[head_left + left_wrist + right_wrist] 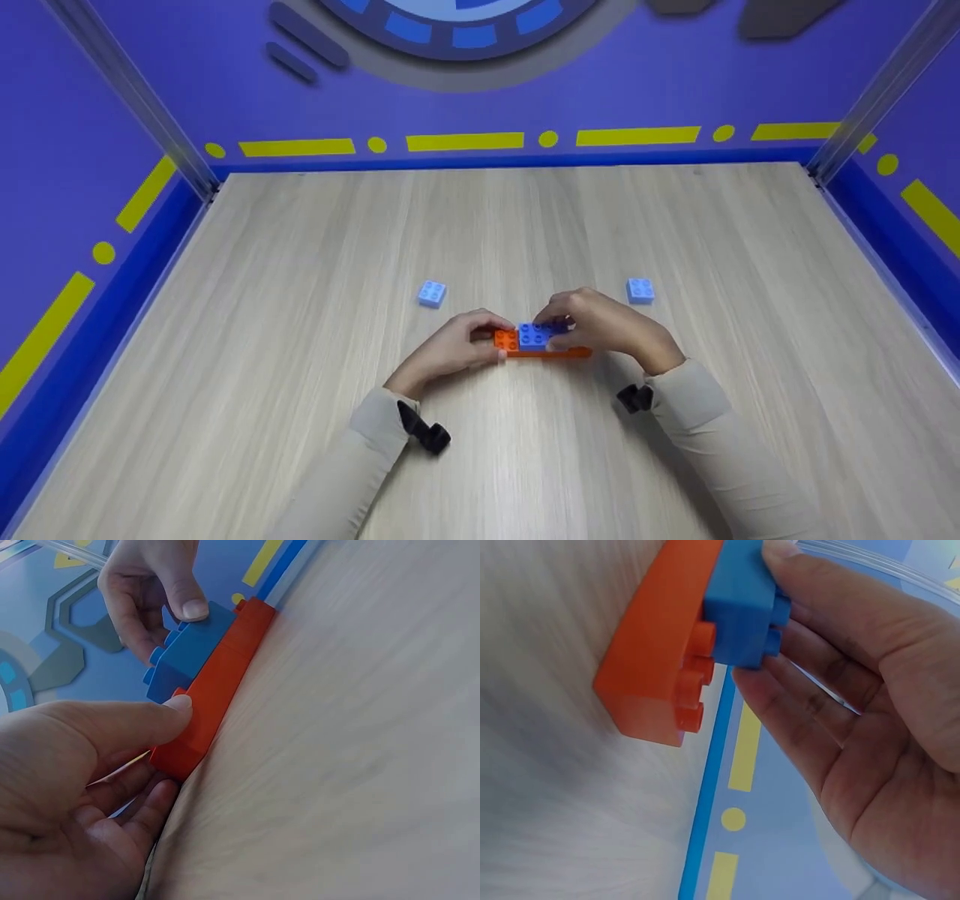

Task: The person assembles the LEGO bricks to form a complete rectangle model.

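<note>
A long orange building brick (551, 355) lies on the table before me, its studs showing at both ends. Over its middle, right against the studded top, sits a blue brick (533, 337) with studs facing up. My left hand (457, 343) pinches the orange brick's left end, the thumb (176, 714) on its near side. My right hand (604, 324) pinches the blue brick between thumb and fingers, covering its right part in the head view. Beyond the blue brick, bare orange studs (694, 682) show in the right wrist view.
Two small light blue bricks lie farther back on the wooden table (315, 300): one brick (432, 293) beyond my left hand, the other brick (640, 290) beyond my right. Blue-purple walls (480, 112) with yellow markings border the table at the back and sides.
</note>
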`<act>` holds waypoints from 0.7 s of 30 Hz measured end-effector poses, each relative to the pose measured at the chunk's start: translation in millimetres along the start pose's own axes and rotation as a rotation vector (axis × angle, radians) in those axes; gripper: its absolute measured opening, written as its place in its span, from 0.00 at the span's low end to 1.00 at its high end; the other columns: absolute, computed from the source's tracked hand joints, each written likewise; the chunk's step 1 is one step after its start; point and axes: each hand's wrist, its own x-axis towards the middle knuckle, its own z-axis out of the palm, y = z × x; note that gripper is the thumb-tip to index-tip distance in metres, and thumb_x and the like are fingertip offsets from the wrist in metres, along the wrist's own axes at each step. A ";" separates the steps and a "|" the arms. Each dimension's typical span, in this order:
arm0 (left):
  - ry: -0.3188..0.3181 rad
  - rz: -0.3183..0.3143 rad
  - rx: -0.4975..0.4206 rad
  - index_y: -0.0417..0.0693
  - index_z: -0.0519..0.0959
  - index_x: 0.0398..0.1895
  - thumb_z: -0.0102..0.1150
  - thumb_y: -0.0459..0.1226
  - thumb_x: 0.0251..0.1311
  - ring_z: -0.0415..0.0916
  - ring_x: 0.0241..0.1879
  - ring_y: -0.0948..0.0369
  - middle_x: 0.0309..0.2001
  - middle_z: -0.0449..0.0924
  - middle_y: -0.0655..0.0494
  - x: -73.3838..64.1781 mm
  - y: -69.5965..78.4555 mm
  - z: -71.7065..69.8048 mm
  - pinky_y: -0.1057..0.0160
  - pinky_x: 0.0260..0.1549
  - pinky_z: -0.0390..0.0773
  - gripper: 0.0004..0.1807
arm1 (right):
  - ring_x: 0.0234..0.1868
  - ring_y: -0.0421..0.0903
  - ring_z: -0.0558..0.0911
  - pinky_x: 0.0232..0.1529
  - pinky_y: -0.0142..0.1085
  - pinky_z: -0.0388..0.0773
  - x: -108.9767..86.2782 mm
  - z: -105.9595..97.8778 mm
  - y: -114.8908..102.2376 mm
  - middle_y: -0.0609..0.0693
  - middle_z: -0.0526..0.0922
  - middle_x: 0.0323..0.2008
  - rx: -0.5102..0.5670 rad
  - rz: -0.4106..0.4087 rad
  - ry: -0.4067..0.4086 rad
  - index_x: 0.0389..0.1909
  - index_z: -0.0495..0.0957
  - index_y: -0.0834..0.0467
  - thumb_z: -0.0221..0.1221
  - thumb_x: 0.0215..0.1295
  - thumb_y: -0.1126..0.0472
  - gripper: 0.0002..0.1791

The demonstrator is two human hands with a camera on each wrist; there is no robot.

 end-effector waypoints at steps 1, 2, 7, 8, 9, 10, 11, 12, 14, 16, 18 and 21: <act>0.001 0.000 0.002 0.50 0.79 0.53 0.64 0.32 0.55 0.73 0.56 0.58 0.56 0.75 0.52 -0.1 -0.1 0.0 0.59 0.58 0.73 0.21 | 0.44 0.47 0.83 0.46 0.41 0.81 0.0 0.2 0.3 0.53 0.85 0.43 0.006 0.004 -0.001 0.47 0.83 0.61 0.66 0.57 0.65 0.15; 0.002 0.000 0.004 0.50 0.79 0.53 0.64 0.32 0.55 0.73 0.56 0.57 0.56 0.75 0.52 0.0 -0.5 0.1 0.58 0.58 0.73 0.20 | 0.44 0.47 0.83 0.46 0.41 0.81 -0.1 0.2 0.6 0.53 0.85 0.43 0.012 0.007 -0.002 0.47 0.83 0.61 0.66 0.57 0.65 0.15; -0.005 0.001 0.006 0.51 0.79 0.53 0.65 0.32 0.54 0.73 0.55 0.58 0.55 0.75 0.53 0.2 -0.6 -0.1 0.58 0.57 0.73 0.21 | 0.45 0.48 0.83 0.47 0.42 0.81 -0.3 0.6 1.2 0.53 0.85 0.44 0.033 0.030 -0.007 0.47 0.83 0.61 0.66 0.57 0.64 0.16; -0.008 0.003 0.008 0.51 0.79 0.53 0.65 0.32 0.54 0.73 0.55 0.58 0.55 0.75 0.53 0.4 -0.4 -0.3 0.59 0.57 0.73 0.21 | 0.45 0.48 0.83 0.47 0.42 0.80 -0.4 0.7 1.3 0.53 0.85 0.44 0.038 0.034 -0.007 0.47 0.83 0.61 0.66 0.57 0.64 0.16; -0.011 0.004 0.006 0.50 0.79 0.53 0.65 0.31 0.53 0.74 0.55 0.59 0.55 0.75 0.53 0.4 0.2 -0.5 0.59 0.57 0.73 0.21 | 0.45 0.48 0.82 0.47 0.42 0.80 -0.4 0.7 1.5 0.53 0.84 0.44 0.042 0.037 -0.007 0.48 0.83 0.61 0.66 0.57 0.64 0.16; -0.014 0.006 0.007 0.50 0.79 0.53 0.65 0.31 0.53 0.74 0.54 0.59 0.55 0.75 0.53 0.4 0.7 -0.7 0.60 0.57 0.73 0.22 | 0.45 0.48 0.82 0.48 0.42 0.80 -0.5 0.7 1.6 0.53 0.84 0.44 0.044 0.040 -0.007 0.48 0.83 0.61 0.66 0.57 0.64 0.16; -0.016 0.010 0.011 0.49 0.79 0.53 0.65 0.31 0.53 0.74 0.54 0.59 0.55 0.76 0.53 0.4 1.1 -0.9 0.60 0.57 0.73 0.22 | 0.45 0.48 0.82 0.48 0.42 0.80 -0.5 0.7 1.7 0.53 0.84 0.44 0.046 0.042 -0.006 0.48 0.83 0.61 0.66 0.57 0.64 0.16; -0.018 0.016 0.019 0.49 0.79 0.53 0.65 0.31 0.53 0.74 0.54 0.59 0.55 0.76 0.53 0.5 1.5 -1.1 0.60 0.57 0.73 0.22 | 0.45 0.48 0.82 0.48 0.42 0.80 -0.5 0.8 1.7 0.53 0.85 0.44 0.048 0.046 -0.006 0.47 0.83 0.61 0.66 0.57 0.65 0.16; -0.021 0.016 0.034 0.49 0.79 0.54 0.65 0.31 0.52 0.74 0.54 0.59 0.55 0.76 0.53 0.3 2.5 -1.6 0.60 0.57 0.73 0.22 | 0.45 0.48 0.82 0.48 0.42 0.80 -0.4 1.0 1.8 0.53 0.85 0.44 0.050 0.050 -0.006 0.47 0.83 0.61 0.66 0.57 0.65 0.16; -0.021 0.011 0.050 0.49 0.79 0.54 0.65 0.32 0.52 0.74 0.55 0.58 0.55 0.76 0.53 -0.1 3.6 -2.1 0.60 0.57 0.73 0.23 | 0.45 0.48 0.82 0.48 0.42 0.80 -0.2 1.2 1.5 0.54 0.85 0.44 0.055 0.054 -0.008 0.47 0.83 0.61 0.66 0.57 0.65 0.16; -0.023 0.003 0.060 0.50 0.78 0.55 0.65 0.32 0.53 0.74 0.56 0.58 0.56 0.76 0.53 -0.9 4.9 -2.6 0.59 0.58 0.73 0.23 | 0.45 0.48 0.82 0.49 0.43 0.80 0.0 1.2 1.2 0.54 0.85 0.44 0.060 0.058 -0.009 0.47 0.83 0.62 0.66 0.57 0.66 0.16; -0.025 -0.002 0.073 0.49 0.78 0.55 0.63 0.32 0.55 0.74 0.56 0.57 0.57 0.76 0.53 -1.3 7.3 -4.4 0.59 0.58 0.73 0.22 | 0.45 0.48 0.82 0.49 0.43 0.80 0.3 0.9 0.8 0.54 0.85 0.44 0.071 0.066 -0.012 0.47 0.83 0.61 0.66 0.57 0.66 0.16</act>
